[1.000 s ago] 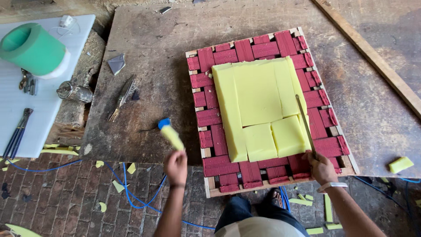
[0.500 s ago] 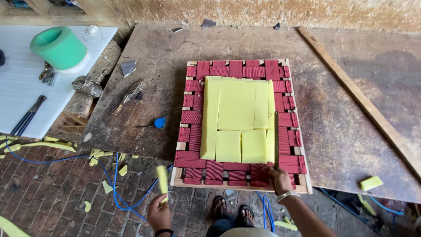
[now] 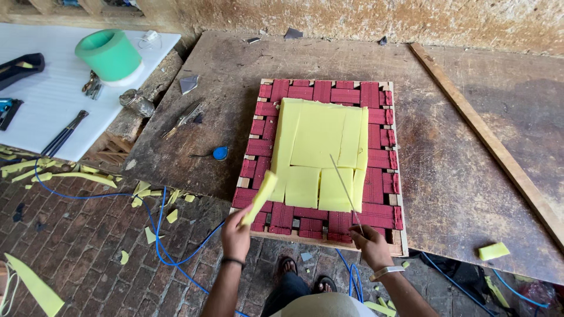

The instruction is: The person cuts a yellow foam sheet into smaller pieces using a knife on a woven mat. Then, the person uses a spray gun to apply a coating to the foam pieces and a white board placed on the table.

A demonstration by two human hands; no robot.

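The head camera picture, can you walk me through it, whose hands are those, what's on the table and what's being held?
The picture comes from a camera worn on a person's head, looking down, so the two bare hands at the bottom are that person's own. The left hand holds a strip of yellow foam. The right hand holds a thin blade or rod that reaches over the foam; which of the two it is cannot be told. On the worn wooden table lies a wooden frame woven with red webbing, with yellow foam pieces laid together on top. Beside it lie scissors and a small blue tape measure. Foam offcuts litter the brick floor.
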